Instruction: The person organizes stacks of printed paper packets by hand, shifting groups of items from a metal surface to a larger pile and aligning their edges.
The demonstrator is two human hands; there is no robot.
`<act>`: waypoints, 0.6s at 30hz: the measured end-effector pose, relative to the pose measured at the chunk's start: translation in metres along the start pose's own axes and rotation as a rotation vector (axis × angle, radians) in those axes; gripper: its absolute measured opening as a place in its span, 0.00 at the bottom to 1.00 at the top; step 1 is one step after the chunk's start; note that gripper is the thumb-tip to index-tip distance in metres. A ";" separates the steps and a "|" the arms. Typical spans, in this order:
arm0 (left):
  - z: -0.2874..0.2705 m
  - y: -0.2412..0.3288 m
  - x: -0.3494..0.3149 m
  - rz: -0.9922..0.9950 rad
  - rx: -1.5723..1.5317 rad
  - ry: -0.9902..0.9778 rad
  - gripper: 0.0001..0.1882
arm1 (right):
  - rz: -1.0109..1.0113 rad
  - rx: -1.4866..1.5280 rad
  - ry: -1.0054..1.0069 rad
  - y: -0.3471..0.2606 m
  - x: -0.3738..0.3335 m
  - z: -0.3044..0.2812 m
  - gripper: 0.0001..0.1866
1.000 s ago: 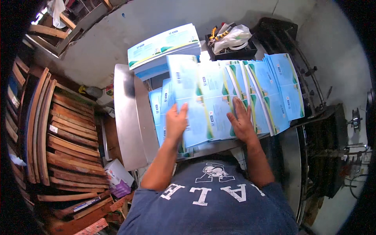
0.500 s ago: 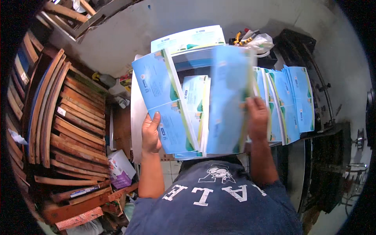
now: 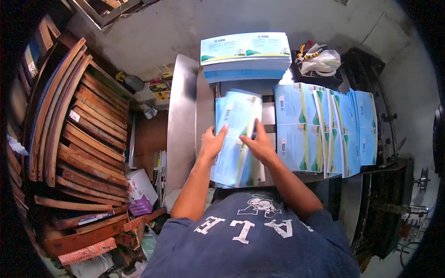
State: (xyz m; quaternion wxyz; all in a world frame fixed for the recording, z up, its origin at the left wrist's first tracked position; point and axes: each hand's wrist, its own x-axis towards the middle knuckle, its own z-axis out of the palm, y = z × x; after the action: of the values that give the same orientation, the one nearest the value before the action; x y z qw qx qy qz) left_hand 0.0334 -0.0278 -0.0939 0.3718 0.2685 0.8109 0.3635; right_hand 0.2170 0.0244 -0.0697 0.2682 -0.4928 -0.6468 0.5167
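Grey wall [image 3: 153, 48] behind a metal surface [image 3: 183, 111], viewed from above; wooden boards [image 3: 95, 134] lie racked at left. Centre: a bundle of blue printed sheets [image 3: 234, 125], near the person's edge of the surface, partly blurred. Its long axis runs away from the torso, the far end leaning slightly right. The left hand [image 3: 213, 142] grasps its left side, thumb over the printed face; the right hand [image 3: 259, 144] grasps the opposite side in like fashion (fingers beneath the sheets, if any, are hidden). Principal relation: the bundle lies directly between the two hands, while an overlapping row of similar sheets [image 3: 291, 139] lies to the right, nearer the right hand and separated from the bundle by a gap. Rear: a taller stack [image 3: 245, 67], set crosswise, beside a black box [image 3: 336, 76] of tools and crumpled plastic.
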 end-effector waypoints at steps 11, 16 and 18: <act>-0.010 -0.001 0.015 0.052 -0.240 -0.288 0.21 | 0.173 0.199 -0.122 -0.008 0.022 0.005 0.43; -0.019 0.024 -0.006 -0.012 -0.643 -0.349 0.20 | 0.180 0.469 -0.107 0.000 0.028 0.001 0.42; -0.023 0.043 -0.024 0.019 -0.653 -0.323 0.21 | 0.106 0.574 -0.125 0.003 0.032 -0.006 0.43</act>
State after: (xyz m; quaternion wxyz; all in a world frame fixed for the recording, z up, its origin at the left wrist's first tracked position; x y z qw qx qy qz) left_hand 0.0363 -0.0277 -0.0396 0.5580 0.1972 0.5801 0.5596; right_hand 0.2111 0.0561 -0.0764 0.3290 -0.3971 -0.4630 0.7209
